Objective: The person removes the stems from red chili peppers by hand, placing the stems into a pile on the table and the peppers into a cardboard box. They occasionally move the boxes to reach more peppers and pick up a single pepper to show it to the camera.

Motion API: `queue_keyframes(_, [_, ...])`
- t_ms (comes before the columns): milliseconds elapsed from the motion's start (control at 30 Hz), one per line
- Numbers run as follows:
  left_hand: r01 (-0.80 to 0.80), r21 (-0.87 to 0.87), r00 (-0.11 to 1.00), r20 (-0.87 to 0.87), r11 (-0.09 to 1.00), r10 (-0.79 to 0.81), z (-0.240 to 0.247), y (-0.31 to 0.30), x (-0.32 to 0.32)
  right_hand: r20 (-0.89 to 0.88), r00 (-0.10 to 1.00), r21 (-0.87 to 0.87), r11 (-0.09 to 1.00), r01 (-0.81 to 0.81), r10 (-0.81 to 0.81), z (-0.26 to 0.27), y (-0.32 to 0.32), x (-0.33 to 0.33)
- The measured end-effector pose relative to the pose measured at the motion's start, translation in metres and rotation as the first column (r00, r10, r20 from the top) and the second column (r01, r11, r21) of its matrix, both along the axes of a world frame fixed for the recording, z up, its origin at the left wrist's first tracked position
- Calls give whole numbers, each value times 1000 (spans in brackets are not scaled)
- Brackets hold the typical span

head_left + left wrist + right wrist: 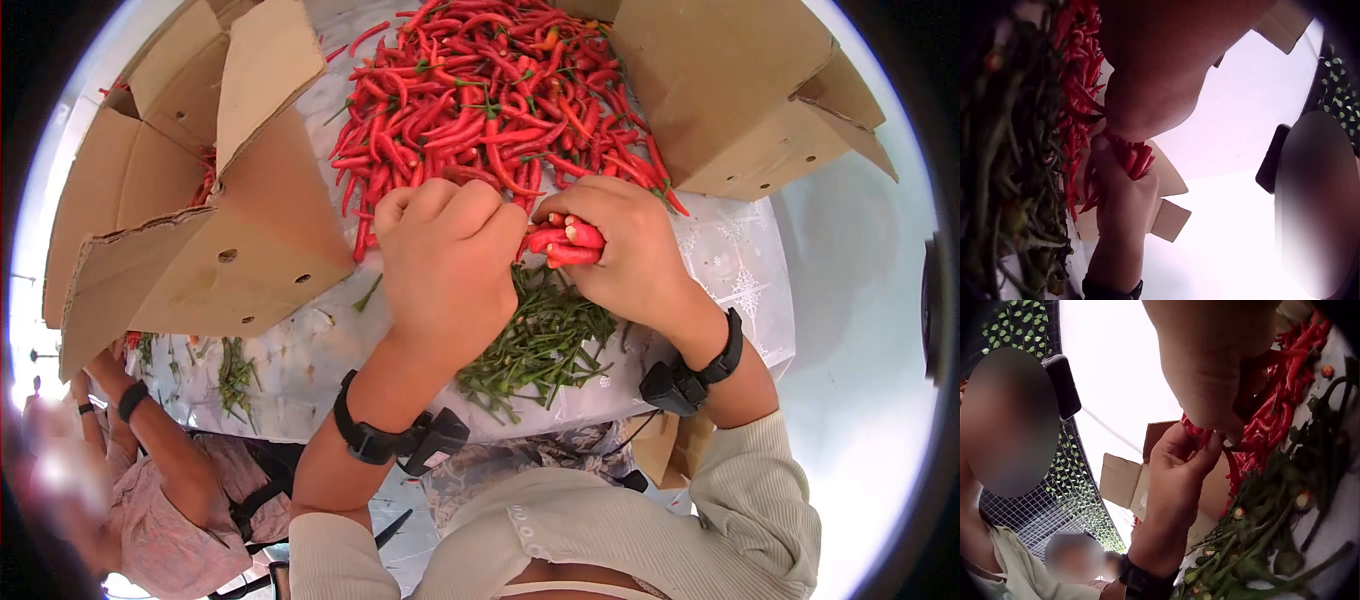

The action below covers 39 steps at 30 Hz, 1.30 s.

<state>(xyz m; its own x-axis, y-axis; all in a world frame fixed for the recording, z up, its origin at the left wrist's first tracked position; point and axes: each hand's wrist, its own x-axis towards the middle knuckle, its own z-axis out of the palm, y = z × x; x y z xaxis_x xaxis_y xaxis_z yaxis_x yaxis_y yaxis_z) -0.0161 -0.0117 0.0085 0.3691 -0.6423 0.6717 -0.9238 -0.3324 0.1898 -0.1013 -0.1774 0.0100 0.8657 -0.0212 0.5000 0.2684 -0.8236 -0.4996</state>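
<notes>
My right hand (625, 245) grips a small bunch of red chili peppers (570, 240), their pale stemless ends poking out between thumb and fingers. Beside it, almost touching, my left hand (440, 260) has its fingers curled, with the fingertips hidden from above. In the right wrist view the left thumb and fingers pinch at a red chili pepper (1197, 435) close against the right hand. Just beyond both hands spreads a large heap of red chili peppers (480, 100). Below them on the table lies a pile of green stems (545, 345).
An open cardboard box (240, 240) with chilies inside stands at the left, another cardboard box (720, 110) at the back right. A white patterned cloth (740, 260) covers the table. A second person's arm (170, 440) reaches in at lower left, near a smaller stem pile (235, 375).
</notes>
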Motion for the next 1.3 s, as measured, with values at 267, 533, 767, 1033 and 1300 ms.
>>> queue_keyframes(267, [-122, -38, 987, 96, 992, 125, -1, -1, -3, 5, 997, 37, 996, 77, -77, -2, 5, -1])
queue_keyframes(533, [30, -120, 896, -436, 992, -80, -2, 6, 7, -262, 937, 927, 331, 177, 233, 4, -18, 3])
queue_keyframes(767, [112, -252, 820, -523, 961, -233, -6, 1, 8, -158, 922, 984, -20, 176, 354, 0, -23, 8])
queue_keyframes(1033, [125, -253, 812, -530, 959, -246, -5, 2, 0, -58, 900, 998, 42, 44, 432, -2, -17, 3])
queue_keyframes(1300, [-38, -353, 941, -328, 935, -86, 6, 11, 3, -163, 954, 984, -22, 174, 252, -4, -24, 10])
